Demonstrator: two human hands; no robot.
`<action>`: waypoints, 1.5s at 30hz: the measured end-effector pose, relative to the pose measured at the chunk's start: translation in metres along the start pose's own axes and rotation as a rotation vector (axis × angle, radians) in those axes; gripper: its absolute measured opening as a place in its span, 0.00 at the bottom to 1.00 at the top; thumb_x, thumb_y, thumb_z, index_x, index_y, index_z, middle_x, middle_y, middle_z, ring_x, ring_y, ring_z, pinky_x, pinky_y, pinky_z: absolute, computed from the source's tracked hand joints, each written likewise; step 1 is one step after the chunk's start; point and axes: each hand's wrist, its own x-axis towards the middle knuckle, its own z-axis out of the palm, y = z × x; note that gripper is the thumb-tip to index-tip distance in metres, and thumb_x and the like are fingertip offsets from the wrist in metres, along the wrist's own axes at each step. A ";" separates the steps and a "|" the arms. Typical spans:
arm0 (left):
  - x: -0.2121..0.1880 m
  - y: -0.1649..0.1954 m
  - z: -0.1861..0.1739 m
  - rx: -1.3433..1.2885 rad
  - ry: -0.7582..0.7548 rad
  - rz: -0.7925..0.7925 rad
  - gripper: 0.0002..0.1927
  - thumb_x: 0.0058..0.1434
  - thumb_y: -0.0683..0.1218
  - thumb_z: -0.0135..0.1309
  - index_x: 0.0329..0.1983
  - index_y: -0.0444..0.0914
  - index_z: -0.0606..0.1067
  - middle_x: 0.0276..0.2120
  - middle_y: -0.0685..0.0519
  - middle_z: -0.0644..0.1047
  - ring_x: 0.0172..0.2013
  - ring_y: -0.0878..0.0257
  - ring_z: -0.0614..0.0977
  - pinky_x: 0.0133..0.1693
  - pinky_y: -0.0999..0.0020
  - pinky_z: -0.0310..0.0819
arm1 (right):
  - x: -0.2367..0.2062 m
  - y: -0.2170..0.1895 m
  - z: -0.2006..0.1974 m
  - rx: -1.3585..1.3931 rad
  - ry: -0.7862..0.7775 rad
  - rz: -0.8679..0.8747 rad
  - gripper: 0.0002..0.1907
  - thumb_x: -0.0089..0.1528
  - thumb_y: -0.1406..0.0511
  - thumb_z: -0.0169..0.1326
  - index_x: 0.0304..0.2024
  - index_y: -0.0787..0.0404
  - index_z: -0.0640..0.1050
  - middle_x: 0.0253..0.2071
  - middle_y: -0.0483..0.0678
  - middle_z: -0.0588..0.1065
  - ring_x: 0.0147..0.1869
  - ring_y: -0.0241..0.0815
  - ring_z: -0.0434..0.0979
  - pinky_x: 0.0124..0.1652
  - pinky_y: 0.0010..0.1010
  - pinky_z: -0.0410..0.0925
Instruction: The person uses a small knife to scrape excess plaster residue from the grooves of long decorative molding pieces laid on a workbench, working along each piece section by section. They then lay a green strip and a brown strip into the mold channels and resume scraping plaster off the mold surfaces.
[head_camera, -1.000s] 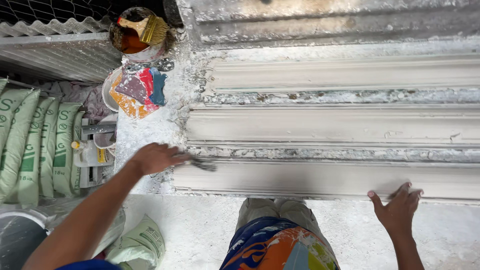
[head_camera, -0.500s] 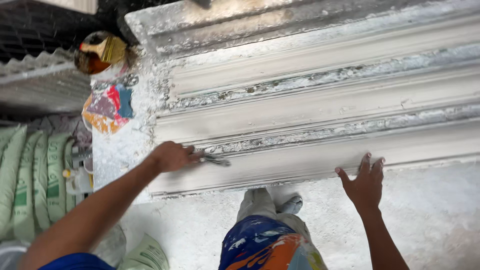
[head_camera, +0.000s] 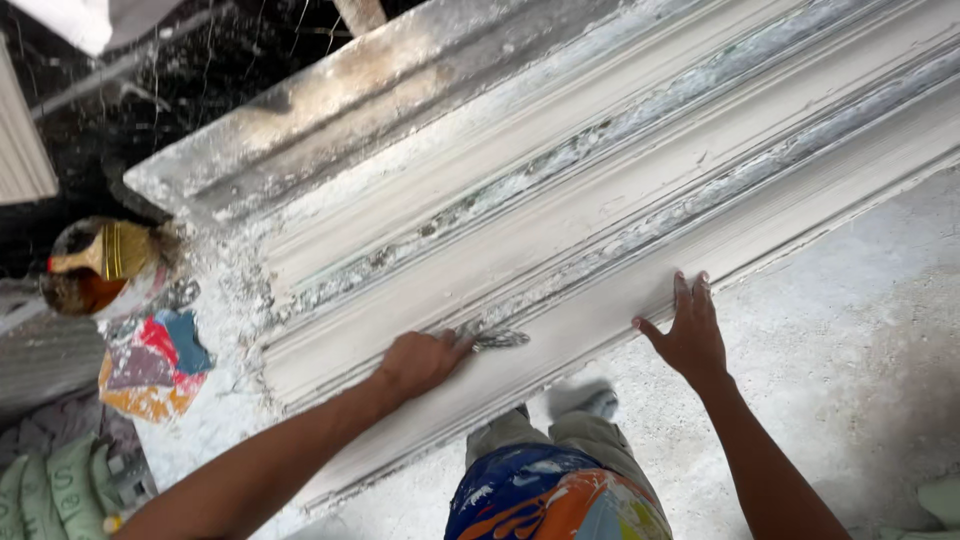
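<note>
- Plaster cornice moulding lies long and stepped across the worktop, running from lower left to upper right, its ridges white and its grooves streaked grey-green.
- Left hand is closed around a small metal scraping tool, whose blade sticks out to the right and rests in a groove of the moulding near its front edge.
- Right hand holds nothing; it lies flat and open, fingers together and thumb spread, pressed on the lowest band of the moulding where that band meets the worktop.
- Both forearms reach in from the bottom of the view, and between them shows the person's paint-splashed blue and orange clothing, with grey trouser knees just above it.
- White plaster dust and crumbs cover the worktop at the left end of the moulding.
- Round container with a brownish-orange inside stands at the far left, a yellow-handled brush lying across its top.
- Just below it lies a crumpled piece of wrapping in patches of red, blue, orange and grey.
- Pale green sacks with darker printing are stacked in the bottom left corner, well apart from the hands.
</note>
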 end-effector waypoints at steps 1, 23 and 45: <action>0.015 0.007 -0.002 -0.005 0.034 0.012 0.21 0.72 0.54 0.39 0.64 0.44 0.67 0.36 0.45 0.78 0.23 0.50 0.83 0.18 0.51 0.76 | 0.000 0.001 0.002 0.023 0.019 -0.006 0.61 0.53 0.36 0.56 0.75 0.66 0.53 0.75 0.77 0.46 0.81 0.73 0.45 0.68 0.58 0.56; 0.495 0.177 -0.122 0.203 0.122 0.088 0.11 0.69 0.46 0.45 0.45 0.43 0.79 0.32 0.50 0.83 0.32 0.54 0.86 0.30 0.55 0.81 | 0.055 0.294 -0.116 0.241 0.132 0.084 0.31 0.65 0.55 0.53 0.67 0.60 0.66 0.73 0.60 0.59 0.80 0.63 0.52 0.69 0.52 0.56; 0.660 0.244 -0.121 0.168 0.121 0.221 0.35 0.67 0.43 0.51 0.76 0.43 0.56 0.60 0.45 0.75 0.31 0.53 0.84 0.24 0.59 0.79 | 0.246 0.414 -0.177 -0.084 -0.066 0.132 0.57 0.58 0.36 0.53 0.73 0.69 0.55 0.75 0.70 0.49 0.82 0.73 0.37 0.73 0.64 0.46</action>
